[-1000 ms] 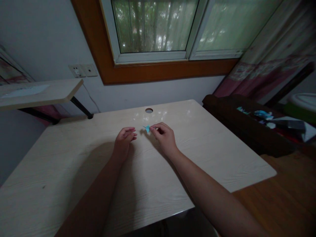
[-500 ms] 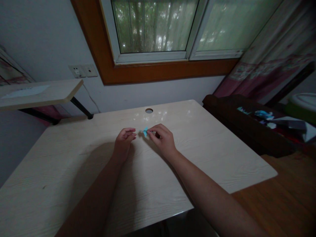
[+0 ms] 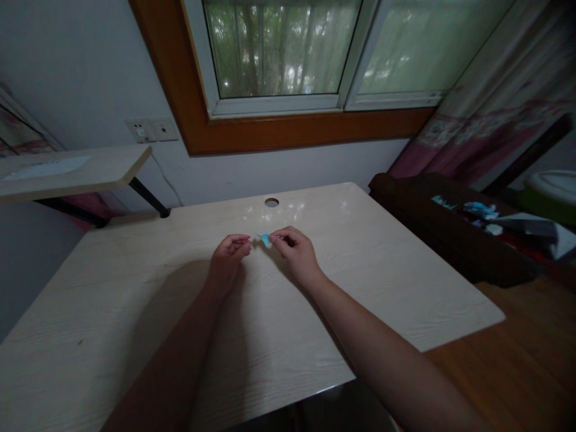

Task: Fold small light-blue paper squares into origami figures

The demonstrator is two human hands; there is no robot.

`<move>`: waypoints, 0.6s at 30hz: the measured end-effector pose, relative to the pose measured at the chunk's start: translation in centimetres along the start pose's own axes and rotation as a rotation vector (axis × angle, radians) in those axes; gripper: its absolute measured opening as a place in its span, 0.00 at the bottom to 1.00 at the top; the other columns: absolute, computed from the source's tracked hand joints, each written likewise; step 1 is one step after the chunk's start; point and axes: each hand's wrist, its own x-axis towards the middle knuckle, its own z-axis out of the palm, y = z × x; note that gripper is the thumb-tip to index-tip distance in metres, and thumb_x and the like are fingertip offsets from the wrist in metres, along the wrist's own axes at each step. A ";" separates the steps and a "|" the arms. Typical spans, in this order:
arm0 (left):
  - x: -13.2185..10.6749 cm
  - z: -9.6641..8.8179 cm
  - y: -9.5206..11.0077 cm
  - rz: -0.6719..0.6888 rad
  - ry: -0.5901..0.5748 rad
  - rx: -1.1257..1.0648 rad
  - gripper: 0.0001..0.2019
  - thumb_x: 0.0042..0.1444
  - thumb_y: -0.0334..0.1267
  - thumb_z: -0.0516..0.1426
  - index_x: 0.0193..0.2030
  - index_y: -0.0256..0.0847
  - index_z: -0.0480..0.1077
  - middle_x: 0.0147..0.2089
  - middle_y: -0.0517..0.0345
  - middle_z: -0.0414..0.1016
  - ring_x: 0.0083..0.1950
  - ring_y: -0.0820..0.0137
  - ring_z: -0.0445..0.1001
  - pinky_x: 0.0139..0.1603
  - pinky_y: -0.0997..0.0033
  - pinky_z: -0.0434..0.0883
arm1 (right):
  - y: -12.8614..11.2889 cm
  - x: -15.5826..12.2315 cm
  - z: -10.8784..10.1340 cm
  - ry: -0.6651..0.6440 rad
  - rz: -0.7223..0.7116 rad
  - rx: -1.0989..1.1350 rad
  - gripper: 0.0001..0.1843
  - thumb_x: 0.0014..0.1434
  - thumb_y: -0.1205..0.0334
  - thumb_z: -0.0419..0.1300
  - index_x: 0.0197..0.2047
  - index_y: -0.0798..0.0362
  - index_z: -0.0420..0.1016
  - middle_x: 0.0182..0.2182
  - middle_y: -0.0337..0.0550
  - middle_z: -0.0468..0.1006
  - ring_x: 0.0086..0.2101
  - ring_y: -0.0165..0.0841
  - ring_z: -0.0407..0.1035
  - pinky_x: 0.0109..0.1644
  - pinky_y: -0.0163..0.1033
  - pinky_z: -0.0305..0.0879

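Between the thumb and fingers of my right hand [image 3: 297, 252] is a small light-blue piece with pointed tips [image 3: 264, 239], which looks like folded paper. One thin tip points left, towards my left hand [image 3: 227, 258]. That hand is half curled just to the left, its thumb and fingertips slightly apart and nothing visible in them. A small gap separates it from the blue piece. Both hands are over the middle of the pale wooden desk [image 3: 396, 270].
A round cable hole [image 3: 272, 203] lies near the desk's back edge. To the left stands a raised shelf [image 3: 103, 171] on black legs, with a sheet on it. A window [image 3: 279, 54] is behind. At right, a dark wooden bench [image 3: 432, 228] bears assorted items.
My left hand has shifted slightly right, its thumb and fingertips closer together. The blue piece has turned a little in my right fingers.
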 end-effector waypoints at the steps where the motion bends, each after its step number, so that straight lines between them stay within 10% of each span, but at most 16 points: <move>1: -0.1 0.0 0.1 0.005 -0.012 -0.005 0.15 0.49 0.43 0.65 0.42 0.39 0.75 0.36 0.56 0.76 0.36 0.70 0.73 0.43 0.68 0.70 | 0.1 0.0 0.0 -0.005 0.014 0.021 0.09 0.60 0.54 0.63 0.35 0.50 0.80 0.30 0.41 0.76 0.25 0.29 0.64 0.28 0.35 0.61; 18: -1.0 0.3 1.2 0.110 -0.183 0.091 0.08 0.52 0.42 0.63 0.35 0.40 0.77 0.34 0.58 0.76 0.36 0.70 0.74 0.41 0.69 0.71 | -0.7 -0.3 0.3 -0.172 0.007 0.022 0.07 0.59 0.56 0.64 0.35 0.49 0.81 0.30 0.40 0.76 0.30 0.31 0.68 0.34 0.36 0.62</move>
